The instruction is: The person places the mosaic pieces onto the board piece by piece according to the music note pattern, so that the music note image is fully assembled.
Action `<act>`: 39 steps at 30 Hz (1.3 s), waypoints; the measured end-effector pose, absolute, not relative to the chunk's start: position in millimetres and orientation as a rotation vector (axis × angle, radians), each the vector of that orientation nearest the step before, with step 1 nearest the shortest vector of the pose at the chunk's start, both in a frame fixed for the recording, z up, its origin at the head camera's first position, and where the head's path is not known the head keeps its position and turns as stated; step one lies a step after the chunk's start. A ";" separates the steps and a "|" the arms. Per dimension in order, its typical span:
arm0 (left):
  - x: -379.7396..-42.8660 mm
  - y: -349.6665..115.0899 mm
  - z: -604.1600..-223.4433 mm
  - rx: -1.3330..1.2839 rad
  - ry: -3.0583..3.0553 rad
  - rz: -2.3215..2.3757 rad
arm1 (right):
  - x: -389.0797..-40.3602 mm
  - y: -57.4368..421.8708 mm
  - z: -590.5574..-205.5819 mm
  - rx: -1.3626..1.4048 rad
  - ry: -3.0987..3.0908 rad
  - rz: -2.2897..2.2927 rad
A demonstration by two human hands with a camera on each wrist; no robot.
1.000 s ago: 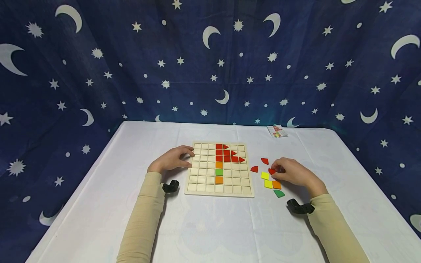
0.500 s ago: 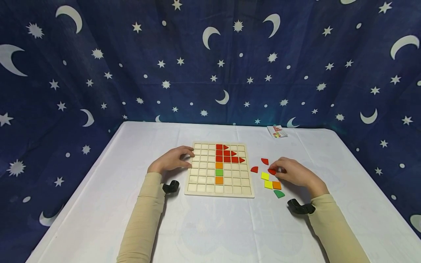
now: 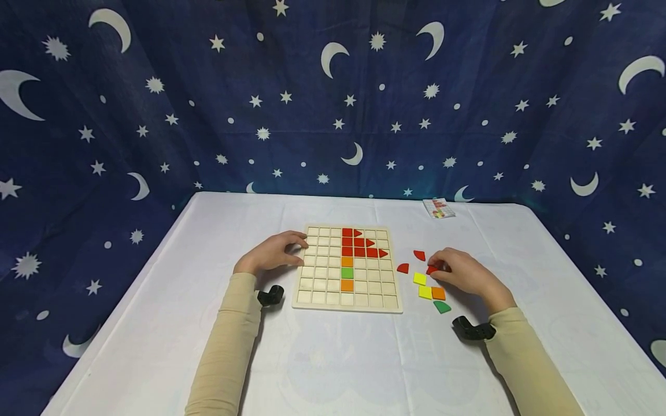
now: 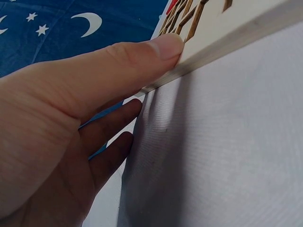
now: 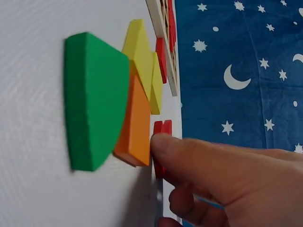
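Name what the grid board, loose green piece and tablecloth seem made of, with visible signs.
Grid board: likely wood, matte, pale tan with brownish grooves.
Loose green piece: perhaps painted wood or plastic; smooth, evenly coloured.
Tablecloth: likely fabric, matte, fine weave and creases.

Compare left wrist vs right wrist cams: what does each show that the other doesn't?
Only left wrist: the left hand, its thumb on the edge of the wooden board.

Only right wrist: the right hand pinching a red piece, plus a green quarter-circle, an orange square and two yellow squares, all off the board.

Both: part of the board with some red on it, the white tablecloth, and the blue moon-and-star backdrop.
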State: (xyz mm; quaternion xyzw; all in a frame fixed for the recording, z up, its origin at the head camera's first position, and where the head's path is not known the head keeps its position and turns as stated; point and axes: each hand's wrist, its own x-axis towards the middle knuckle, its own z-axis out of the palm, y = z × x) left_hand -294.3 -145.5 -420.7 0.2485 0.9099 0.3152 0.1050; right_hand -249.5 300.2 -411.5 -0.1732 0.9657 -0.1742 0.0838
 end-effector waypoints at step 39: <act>-294.1 -144.8 -420.5 0.750 2.686 0.916 | -248.6 293.0 -413.2 -0.397 2.956 -0.507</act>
